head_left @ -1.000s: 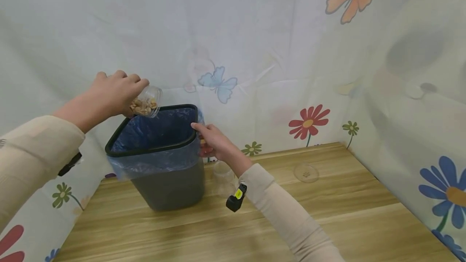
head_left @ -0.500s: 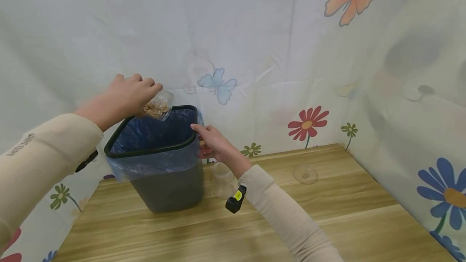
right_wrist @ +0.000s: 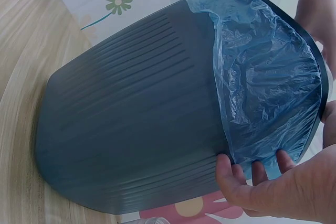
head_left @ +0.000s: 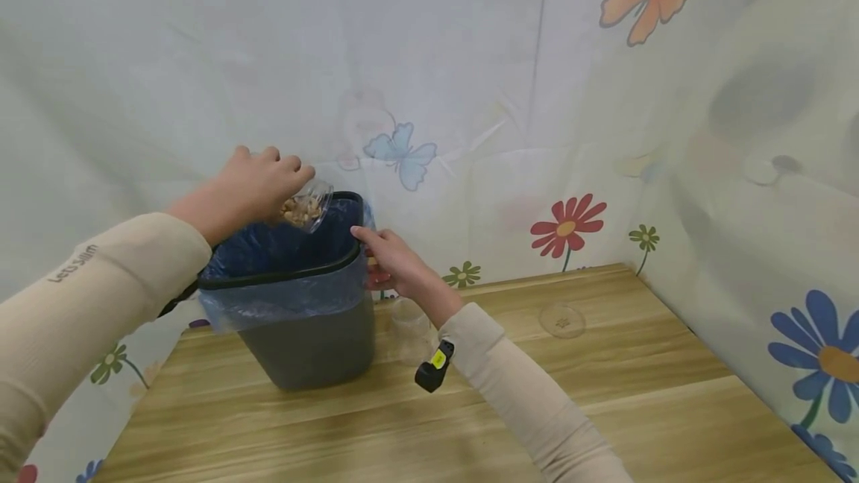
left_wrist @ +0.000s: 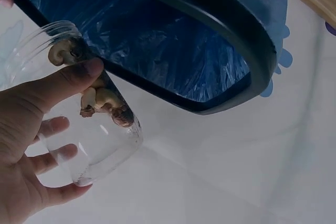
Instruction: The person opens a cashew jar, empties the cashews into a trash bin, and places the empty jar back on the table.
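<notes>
My left hand [head_left: 251,185] grips a clear jar [left_wrist: 113,153], tipped on its side with its mouth over the near-right part of a grey trash bin's [head_left: 315,352] opening. Inside the jar lie curled tan and brown pieces [left_wrist: 107,98] that look like dried mushrooms. In the left wrist view, the thumb lies across the jar and the other fingers curve behind it. My right hand [head_left: 400,263] holds the bin at its right side, thumb at the black rim [head_left: 288,277] and fingers against the blue plastic liner [right_wrist: 262,82] folded over the outside.
Behind my right wrist, another clear container [head_left: 408,319] stands on the wood-grain table [head_left: 510,401]. A round clear lid [head_left: 562,320] lies farther right. White curtain [head_left: 456,43] with printed flowers and butterflies closes off the back and sides.
The left hand has moved right and slightly down with the tipped jar, carrying it farther over the bin's opening. The right hand keeps its place at the rim.
</notes>
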### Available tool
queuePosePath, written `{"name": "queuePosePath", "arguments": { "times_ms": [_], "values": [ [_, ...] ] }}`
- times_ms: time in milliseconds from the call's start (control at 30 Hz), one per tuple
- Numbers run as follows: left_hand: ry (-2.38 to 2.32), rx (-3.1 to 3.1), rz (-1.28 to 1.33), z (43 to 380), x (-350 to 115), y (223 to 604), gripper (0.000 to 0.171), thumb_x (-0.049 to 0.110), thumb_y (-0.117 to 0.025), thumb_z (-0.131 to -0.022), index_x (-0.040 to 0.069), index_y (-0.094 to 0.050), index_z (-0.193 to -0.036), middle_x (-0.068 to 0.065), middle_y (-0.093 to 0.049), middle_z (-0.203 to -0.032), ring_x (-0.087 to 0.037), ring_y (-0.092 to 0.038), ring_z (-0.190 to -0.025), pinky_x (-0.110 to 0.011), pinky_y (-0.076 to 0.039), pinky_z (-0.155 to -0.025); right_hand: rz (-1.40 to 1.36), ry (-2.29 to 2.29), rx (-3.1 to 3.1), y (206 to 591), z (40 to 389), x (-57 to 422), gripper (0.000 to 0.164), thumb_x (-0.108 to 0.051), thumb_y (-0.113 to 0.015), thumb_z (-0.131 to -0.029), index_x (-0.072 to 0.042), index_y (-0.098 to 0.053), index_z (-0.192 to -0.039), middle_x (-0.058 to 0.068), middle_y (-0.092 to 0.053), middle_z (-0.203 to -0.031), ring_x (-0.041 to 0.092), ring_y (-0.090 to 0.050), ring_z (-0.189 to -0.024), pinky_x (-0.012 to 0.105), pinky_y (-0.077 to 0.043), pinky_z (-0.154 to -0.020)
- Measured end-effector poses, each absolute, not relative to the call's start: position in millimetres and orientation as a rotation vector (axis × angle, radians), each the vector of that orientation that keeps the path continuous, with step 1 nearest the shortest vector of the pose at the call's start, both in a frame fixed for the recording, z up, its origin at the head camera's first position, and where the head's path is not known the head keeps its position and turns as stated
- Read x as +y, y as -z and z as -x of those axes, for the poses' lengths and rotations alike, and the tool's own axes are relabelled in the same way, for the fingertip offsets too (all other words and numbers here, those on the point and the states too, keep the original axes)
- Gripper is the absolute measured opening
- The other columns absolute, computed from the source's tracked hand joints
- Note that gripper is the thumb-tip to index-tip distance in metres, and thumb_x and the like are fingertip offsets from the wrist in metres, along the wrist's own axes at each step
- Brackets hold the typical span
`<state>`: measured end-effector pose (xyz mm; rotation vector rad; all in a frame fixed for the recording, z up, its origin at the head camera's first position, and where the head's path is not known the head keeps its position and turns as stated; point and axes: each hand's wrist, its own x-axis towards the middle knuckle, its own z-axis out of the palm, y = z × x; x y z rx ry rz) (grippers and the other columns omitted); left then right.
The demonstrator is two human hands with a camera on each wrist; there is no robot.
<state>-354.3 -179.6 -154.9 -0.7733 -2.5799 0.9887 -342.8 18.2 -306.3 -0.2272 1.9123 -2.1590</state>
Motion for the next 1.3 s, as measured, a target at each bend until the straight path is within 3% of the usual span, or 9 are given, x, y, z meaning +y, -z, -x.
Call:
{"name": "queuePosePath", "arguments": {
  "times_ms": [700, 1300],
  "values": [
    [-0.984, -2.585, 0.778, 354.2, -188.5, 164.2, 0.090, 0.039, -0.096, -0.067, 0.006, -0.050, -0.138, -0.018, -0.058, -0.124, -0.043, -0.055, -0.111, -0.070, -0.045, -0.082, 0.221, 2.143, 1.937, 306.7, 341.1, 13.7, 0.046, -0.050, -0.061, -0.099, -0.010, -0.043, -0.113, 0.006, -0.044, -0.102, 0.019, -0.030, -0.058, 0.045, -0.052, -0.078],
    [-1.003, -2.555, 0.780, 352.4, -187.7, 164.4, 0.088, 0.038, -0.096, -0.068, 0.006, -0.052, -0.137, -0.017, -0.058, -0.123, -0.043, -0.055, -0.111, -0.069, -0.045, -0.083, 0.225, 2.132, 1.953, 307.6, 341.4, 12.1, 0.049, -0.052, -0.060, -0.099, -0.010, -0.044, -0.119, 0.007, -0.045, -0.110, 0.019, -0.032, -0.058, 0.050, -0.053, -0.085]
  ]
}}
